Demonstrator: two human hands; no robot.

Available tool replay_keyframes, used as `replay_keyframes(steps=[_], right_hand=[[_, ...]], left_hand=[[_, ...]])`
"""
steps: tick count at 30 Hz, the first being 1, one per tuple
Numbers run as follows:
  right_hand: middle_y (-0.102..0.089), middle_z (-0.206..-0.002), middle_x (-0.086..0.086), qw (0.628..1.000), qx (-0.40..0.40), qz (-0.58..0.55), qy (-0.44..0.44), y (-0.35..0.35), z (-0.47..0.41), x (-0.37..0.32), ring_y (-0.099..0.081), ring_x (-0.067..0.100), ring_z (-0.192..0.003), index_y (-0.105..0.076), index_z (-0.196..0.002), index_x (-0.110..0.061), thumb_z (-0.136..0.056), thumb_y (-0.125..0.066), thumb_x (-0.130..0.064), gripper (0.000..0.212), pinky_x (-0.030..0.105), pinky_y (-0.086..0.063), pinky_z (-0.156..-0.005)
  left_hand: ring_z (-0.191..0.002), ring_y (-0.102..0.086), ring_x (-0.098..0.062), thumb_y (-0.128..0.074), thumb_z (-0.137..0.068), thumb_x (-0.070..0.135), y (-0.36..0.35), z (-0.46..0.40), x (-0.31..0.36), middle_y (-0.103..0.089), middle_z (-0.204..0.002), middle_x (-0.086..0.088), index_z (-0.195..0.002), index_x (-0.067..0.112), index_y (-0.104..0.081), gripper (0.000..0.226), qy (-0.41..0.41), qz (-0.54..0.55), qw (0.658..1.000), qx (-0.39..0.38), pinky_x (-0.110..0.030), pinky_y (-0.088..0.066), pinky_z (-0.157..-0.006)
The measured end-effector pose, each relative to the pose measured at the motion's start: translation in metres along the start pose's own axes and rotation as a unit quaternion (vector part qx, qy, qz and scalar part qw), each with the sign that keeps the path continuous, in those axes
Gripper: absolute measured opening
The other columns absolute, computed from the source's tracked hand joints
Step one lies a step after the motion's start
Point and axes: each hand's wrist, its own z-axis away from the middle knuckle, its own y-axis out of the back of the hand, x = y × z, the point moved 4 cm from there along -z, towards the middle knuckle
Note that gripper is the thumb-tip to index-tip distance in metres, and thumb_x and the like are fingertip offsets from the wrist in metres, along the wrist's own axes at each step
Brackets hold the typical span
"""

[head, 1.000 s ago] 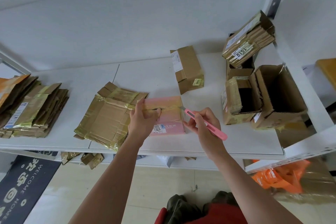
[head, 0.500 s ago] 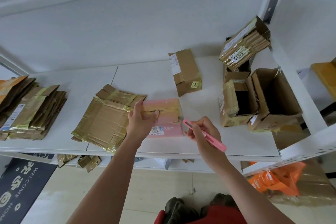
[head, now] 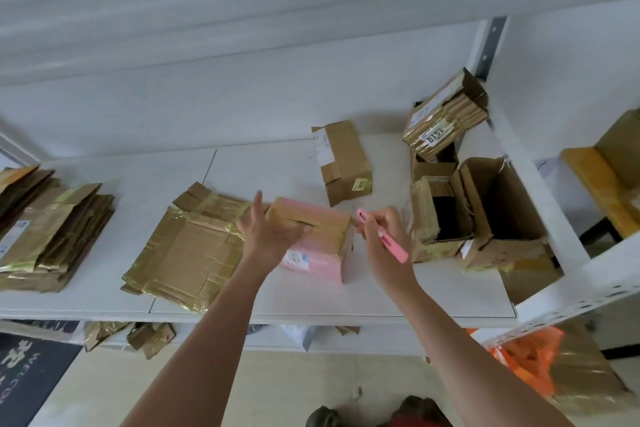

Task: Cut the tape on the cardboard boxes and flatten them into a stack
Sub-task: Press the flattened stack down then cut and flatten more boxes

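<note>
Now two hands, left (head: 273,232) gripping one pink box (head: 322,246), right (head: 381,236) pinching one pink cutter (head: 382,236).

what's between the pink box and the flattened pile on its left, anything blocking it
Nothing visible. The pink box, held by the left hand, sits right beside the flattened cardboard. The right hand holds the pink cutter on the opposite side.
</note>
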Motion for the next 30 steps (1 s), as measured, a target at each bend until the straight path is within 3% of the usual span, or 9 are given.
replay_keyframes(steps=[4, 8, 12, 14, 17, 19, 23, 27, 30], right_hand=[[-0.06, -0.075, 0.023, 0.999, 0.013, 0.021, 0.024, -0.003, 0.012, 0.001, -0.053, 0.021, -0.056, -0.046, -0.09, -0.005, -0.103, -0.047, -0.016, 0.018, 0.034, -0.04, -0.049], [-0.06, -0.076, 0.022, 0.996, 0.062, 0.033, 0.055, -0.003, -0.006, -0.01, -0.059, 0.035, -0.07, -0.049, -0.092, 0.002, -0.102, -0.049, -0.012, 0.017, 0.042, -0.048, -0.06], [-0.057, -0.073, 0.017, 0.998, 0.038, 0.046, 0.018, -0.006, -0.016, -0.004, -0.064, 0.04, -0.068, -0.048, -0.091, -0.007, -0.102, -0.048, -0.023, 0.02, 0.05, -0.052, -0.057], [-0.054, -0.074, 0.02, 1.0, 0.011, 0.021, -0.004, -0.011, -0.004, -0.001, -0.068, 0.037, -0.062, -0.048, -0.093, -0.006, -0.104, -0.046, -0.02, 0.018, 0.038, -0.054, -0.053], [-0.06, -0.08, 0.012, 0.999, 0.027, -0.003, -0.026, -0.013, 0.007, 0.009, -0.073, 0.022, -0.07, -0.048, -0.095, -0.004, -0.104, -0.045, -0.014, 0.013, 0.032, -0.054, -0.062], [-0.065, -0.089, 0.009, 0.998, 0.049, -0.01, -0.029, -0.015, 0.005, 0.012, -0.073, 0.015, -0.081, -0.049, -0.097, -0.002, -0.103, -0.046, -0.013, 0.013, 0.037, -0.056, -0.071], [-0.065, -0.083, 0.016, 0.997, 0.08, 0.006, 0.005, -0.013, -0.006, -0.004, -0.067, 0.009, -0.08, -0.05, -0.094, 0.001, -0.102, -0.048, -0.011, 0.015, 0.019, -0.049, -0.065], [-0.065, -0.08, 0.01, 0.998, 0.066, -0.006, -0.011, -0.009, -0.016, -0.001, -0.069, 0.013, -0.079, -0.051, -0.095, 0.002, -0.102, -0.049, -0.012, 0.016, 0.035, -0.053, -0.068], [-0.065, -0.077, 0.007, 0.997, 0.051, -0.032, -0.039, -0.01, -0.008, 0.007, -0.07, 0.016, -0.078, -0.052, -0.093, -0.004, -0.102, -0.05, -0.013, 0.013, 0.038, -0.056, -0.067]], left_hand=[[-0.122, -0.042, -0.03, -0.077, -0.079, 0.048, -0.011, 0.005, -0.017, -0.027, -0.147, -0.013, -0.144, 0.008, -0.024, 0.093, 0.148, 0.068, 0.987, 0.007, -0.053, -0.051, -0.093], [-0.113, -0.055, -0.03, -0.079, -0.08, 0.037, -0.016, -0.001, -0.021, -0.049, -0.123, -0.005, -0.132, 0.001, -0.036, 0.077, 0.129, 0.15, 0.98, 0.021, -0.041, -0.053, -0.089], [-0.11, -0.049, -0.025, -0.074, -0.086, 0.024, -0.007, -0.006, -0.013, -0.034, -0.142, -0.011, -0.147, 0.007, -0.023, 0.082, 0.076, 0.11, 0.989, 0.062, -0.035, -0.043, -0.084], [-0.094, -0.051, -0.018, -0.07, -0.088, 0.034, -0.001, -0.01, -0.006, -0.032, -0.148, -0.009, -0.149, 0.011, -0.023, 0.08, 0.069, 0.092, 0.991, 0.065, -0.032, -0.046, -0.077], [-0.116, -0.053, -0.026, -0.079, -0.071, 0.047, -0.007, -0.008, 0.001, -0.042, -0.143, -0.008, -0.145, 0.011, -0.027, 0.098, 0.065, -0.015, 0.997, -0.028, -0.039, -0.05, -0.092], [-0.133, -0.039, -0.03, -0.081, -0.072, 0.043, -0.017, 0.0, 0.0, -0.03, -0.149, -0.01, -0.153, 0.012, -0.008, 0.113, 0.044, -0.07, 0.994, -0.075, -0.039, -0.04, -0.104], [-0.131, -0.04, -0.028, -0.083, -0.068, 0.043, -0.021, 0.0, -0.002, -0.031, -0.146, -0.001, -0.155, 0.024, 0.0, 0.122, -0.013, -0.15, 0.979, -0.138, -0.044, -0.045, -0.102], [-0.146, -0.014, -0.026, -0.08, -0.071, 0.028, -0.018, -0.002, -0.001, -0.022, -0.15, 0.008, -0.155, 0.039, 0.002, 0.118, -0.082, -0.266, 0.932, -0.232, -0.06, -0.006, -0.119], [-0.151, 0.005, -0.018, -0.077, -0.079, 0.043, -0.018, -0.003, -0.001, -0.018, -0.156, 0.014, -0.154, 0.041, -0.01, 0.101, -0.096, -0.225, 0.948, -0.203, -0.057, 0.01, -0.119]])
